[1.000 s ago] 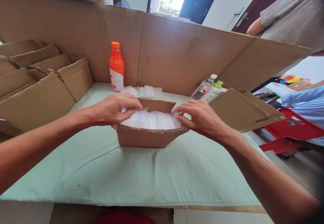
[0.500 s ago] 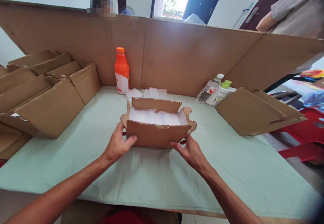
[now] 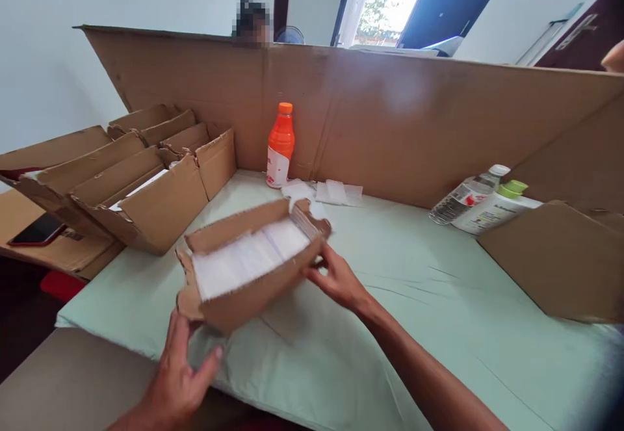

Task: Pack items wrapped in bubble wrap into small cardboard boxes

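The box [image 3: 263, 298] is over the table [image 3: 414, 255], long axis slanting near-left to far-right. My right hand [image 3: 341, 281] grips the far end; left hand [image 3: 178, 369] splayed at the near end, can't tell if holding.

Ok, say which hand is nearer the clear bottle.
Right. The right hand, at the front box, is left of the clear bottle; the left hand is farther left, nearer the camera.

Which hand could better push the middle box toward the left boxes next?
Probably the right hand, at the right end of the middle box; the left hand is by its near-left corner.
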Tool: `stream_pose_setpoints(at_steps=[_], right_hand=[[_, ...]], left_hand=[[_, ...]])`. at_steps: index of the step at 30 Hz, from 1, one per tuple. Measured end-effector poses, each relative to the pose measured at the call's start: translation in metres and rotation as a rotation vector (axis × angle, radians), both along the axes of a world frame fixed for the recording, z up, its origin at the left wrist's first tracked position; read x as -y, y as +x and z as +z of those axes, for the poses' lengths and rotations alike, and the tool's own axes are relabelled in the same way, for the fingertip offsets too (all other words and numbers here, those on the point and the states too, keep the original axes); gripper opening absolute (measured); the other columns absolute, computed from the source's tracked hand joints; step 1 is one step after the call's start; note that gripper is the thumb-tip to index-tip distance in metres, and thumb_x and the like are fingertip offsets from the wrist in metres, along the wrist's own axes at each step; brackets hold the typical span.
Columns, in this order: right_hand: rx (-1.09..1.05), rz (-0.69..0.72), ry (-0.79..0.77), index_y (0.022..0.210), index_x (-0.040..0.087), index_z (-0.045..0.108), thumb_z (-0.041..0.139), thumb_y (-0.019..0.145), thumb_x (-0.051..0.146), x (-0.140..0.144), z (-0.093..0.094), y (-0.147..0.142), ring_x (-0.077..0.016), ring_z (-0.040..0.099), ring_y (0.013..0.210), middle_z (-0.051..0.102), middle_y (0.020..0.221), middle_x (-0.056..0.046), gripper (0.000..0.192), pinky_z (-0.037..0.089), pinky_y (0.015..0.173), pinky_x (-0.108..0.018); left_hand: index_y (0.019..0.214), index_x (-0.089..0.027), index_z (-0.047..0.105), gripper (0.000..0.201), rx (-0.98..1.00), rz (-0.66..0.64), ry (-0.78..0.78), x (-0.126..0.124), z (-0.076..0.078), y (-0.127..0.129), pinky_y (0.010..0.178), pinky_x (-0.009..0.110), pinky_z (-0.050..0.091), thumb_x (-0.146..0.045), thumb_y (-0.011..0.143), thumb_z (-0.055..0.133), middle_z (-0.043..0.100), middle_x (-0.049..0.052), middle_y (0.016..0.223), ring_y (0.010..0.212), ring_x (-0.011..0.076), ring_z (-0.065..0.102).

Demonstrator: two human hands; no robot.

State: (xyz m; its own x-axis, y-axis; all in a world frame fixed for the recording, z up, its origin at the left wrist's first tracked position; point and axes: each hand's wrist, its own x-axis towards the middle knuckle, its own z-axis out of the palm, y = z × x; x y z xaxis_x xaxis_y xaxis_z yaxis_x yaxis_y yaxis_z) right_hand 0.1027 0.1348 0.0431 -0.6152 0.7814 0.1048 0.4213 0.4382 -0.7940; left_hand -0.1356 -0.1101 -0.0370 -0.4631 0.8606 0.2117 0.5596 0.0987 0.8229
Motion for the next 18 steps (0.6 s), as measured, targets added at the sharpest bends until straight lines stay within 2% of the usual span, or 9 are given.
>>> stream_pose_setpoints(at_steps=[2, 4, 6, 7, 10, 12, 15, 18], right_hand=[[-0.046, 0.0, 0.057, 0.139, 0.016, 0.047, 0.06, 0.082, 0.03, -0.034, -0.009, -0.053, -0.0286, 0.062, 0.116, 0.062, 0.134, -0.016, 0.06, 0.056, 0.091, -0.043], [-0.01, -0.039, 0.146, 0.152, 0.013, 0.031, 0.061, 0.08, 0.025, -0.059, -0.018, -0.1, -0.0314, 0.047, 0.137, 0.043, 0.154, -0.021, 0.078, 0.05, 0.103, -0.046], [0.06, -0.041, 0.186, 0.156, 0.011, 0.023, 0.061, 0.08, 0.024, -0.072, -0.028, -0.136, -0.0343, 0.037, 0.145, 0.034, 0.16, -0.024, 0.086, 0.043, 0.111, -0.051], [0.089, -0.023, 0.191, 0.156, 0.01, 0.023, 0.061, 0.08, 0.024, -0.074, -0.033, -0.149, -0.0352, 0.036, 0.145, 0.035, 0.159, -0.025, 0.086, 0.04, 0.113, -0.053], [0.132, 0.059, 0.196, 0.155, 0.008, 0.028, 0.068, 0.077, 0.027, -0.075, -0.048, -0.174, -0.0339, 0.04, 0.145, 0.042, 0.156, -0.024, 0.09, 0.035, 0.118, -0.049], [0.155, 0.085, 0.204, 0.155, 0.007, 0.028, 0.072, 0.075, 0.029, -0.079, -0.055, -0.184, -0.0337, 0.039, 0.145, 0.041, 0.157, -0.025, 0.094, 0.033, 0.119, -0.047], [0.185, 0.041, 0.207, 0.156, 0.008, 0.024, 0.071, 0.079, 0.037, -0.096, -0.061, -0.201, -0.0361, 0.04, 0.145, 0.037, 0.159, -0.027, 0.094, 0.034, 0.116, -0.051], [0.21, -0.044, 0.203, 0.156, 0.009, 0.025, 0.064, 0.087, 0.045, -0.118, -0.064, -0.221, -0.0356, 0.042, 0.143, 0.042, 0.157, -0.025, 0.087, 0.036, 0.113, -0.05]], left_hand=[[0.153, -0.028, 0.029, 0.076, 0.077, 0.034, 0.07, -0.036, 0.011, -0.019, 0.106, 0.053, 0.053, -0.036, 0.086, 0.063, 0.044, 0.017, 0.145, 0.134, 0.0349, 0.052], [0.154, -0.028, 0.027, 0.078, 0.126, 0.066, 0.167, -0.079, 0.024, -0.033, 0.104, 0.049, 0.054, -0.034, 0.084, 0.063, 0.036, 0.016, 0.151, 0.142, 0.0336, 0.043], [0.154, -0.027, 0.025, 0.082, 0.182, 0.101, 0.213, -0.121, 0.032, -0.041, 0.104, 0.048, 0.054, -0.031, 0.082, 0.063, 0.031, 0.017, 0.154, 0.145, 0.0337, 0.037], [0.155, -0.026, 0.025, 0.083, 0.207, 0.113, 0.221, -0.14, 0.034, -0.043, 0.105, 0.048, 0.053, -0.03, 0.081, 0.063, 0.028, 0.017, 0.156, 0.146, 0.034, 0.036], [0.154, -0.026, 0.024, 0.083, 0.249, 0.137, 0.212, -0.183, 0.032, -0.044, 0.109, 0.052, 0.049, -0.028, 0.081, 0.063, 0.024, 0.019, 0.158, 0.15, 0.0358, 0.029], [0.155, -0.022, 0.024, 0.082, 0.25, 0.141, 0.206, -0.204, 0.026, -0.045, 0.112, 0.054, 0.045, -0.029, 0.082, 0.062, 0.023, 0.021, 0.159, 0.153, 0.0371, 0.024], [0.155, -0.014, 0.024, 0.08, 0.234, 0.127, 0.204, -0.233, 0.016, -0.05, 0.117, 0.053, 0.04, -0.031, 0.086, 0.059, 0.019, 0.025, 0.161, 0.155, 0.037, 0.018], [0.155, -0.014, 0.023, 0.077, 0.214, 0.108, 0.205, -0.265, 0.006, -0.063, 0.119, 0.051, 0.038, -0.03, 0.088, 0.057, 0.013, 0.024, 0.165, 0.157, 0.0348, 0.016]])
